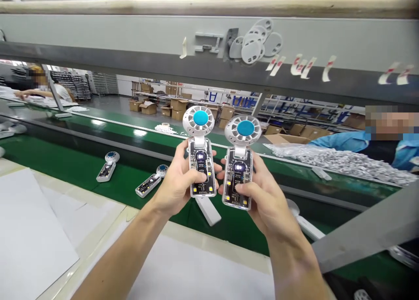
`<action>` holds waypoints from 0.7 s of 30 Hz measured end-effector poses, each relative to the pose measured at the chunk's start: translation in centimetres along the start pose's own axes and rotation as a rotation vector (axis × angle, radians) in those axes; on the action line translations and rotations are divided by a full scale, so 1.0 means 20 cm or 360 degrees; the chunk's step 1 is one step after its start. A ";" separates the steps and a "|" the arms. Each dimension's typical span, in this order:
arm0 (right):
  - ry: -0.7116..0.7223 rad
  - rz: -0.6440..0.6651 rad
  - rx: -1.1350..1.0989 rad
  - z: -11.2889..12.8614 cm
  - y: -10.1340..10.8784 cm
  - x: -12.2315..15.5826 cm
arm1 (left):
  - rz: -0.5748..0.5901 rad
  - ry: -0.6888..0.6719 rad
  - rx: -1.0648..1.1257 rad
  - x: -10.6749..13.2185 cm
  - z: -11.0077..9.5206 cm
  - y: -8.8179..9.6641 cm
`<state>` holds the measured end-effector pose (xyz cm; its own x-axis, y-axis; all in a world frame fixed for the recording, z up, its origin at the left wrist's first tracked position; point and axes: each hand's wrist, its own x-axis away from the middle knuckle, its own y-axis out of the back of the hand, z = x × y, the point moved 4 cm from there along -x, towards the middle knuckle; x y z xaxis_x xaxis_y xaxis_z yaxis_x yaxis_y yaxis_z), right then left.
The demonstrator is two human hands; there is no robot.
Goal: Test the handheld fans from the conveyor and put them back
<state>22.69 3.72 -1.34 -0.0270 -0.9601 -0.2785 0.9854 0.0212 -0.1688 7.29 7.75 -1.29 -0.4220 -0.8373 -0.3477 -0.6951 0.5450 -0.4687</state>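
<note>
My left hand (180, 178) is wrapped round a handheld fan (201, 151) with a white round head, a blue centre and a clear body showing its circuit board. A matching handheld fan (238, 160) is in my right hand (265, 191). Both are held upright side by side above the green belt, a small gap between them. Each thumb presses on the front of its fan, and a small display is lit on both. Behind and below them a white fan handle (209, 212) lies on the belt, its upper part hidden.
On the green conveyor belt (72, 160) lie more fans (152, 182). White paper (29, 230) covers the near table. A grey beam (131, 34) crosses above, and a slanted metal post (369, 226) stands at right. Across the belt, a person in blue (350, 143) sits by heaped white parts (327, 160).
</note>
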 end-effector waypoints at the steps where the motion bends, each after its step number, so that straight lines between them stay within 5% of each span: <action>1: -0.0014 0.0014 0.0015 0.00 0.00 0.00 | 0.0003 -0.0005 -0.0005 0.00 0.00 0.00; 21: -0.0027 0.0065 -0.0072 -0.01 0.01 0.00 | 0.0094 0.0080 0.0139 0.02 0.03 -0.04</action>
<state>22.80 3.81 -1.47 0.0165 -0.9627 -0.2699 0.9770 0.0729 -0.2004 7.93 6.99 -1.59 -0.4912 -0.8034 -0.3367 -0.6158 0.5936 -0.5181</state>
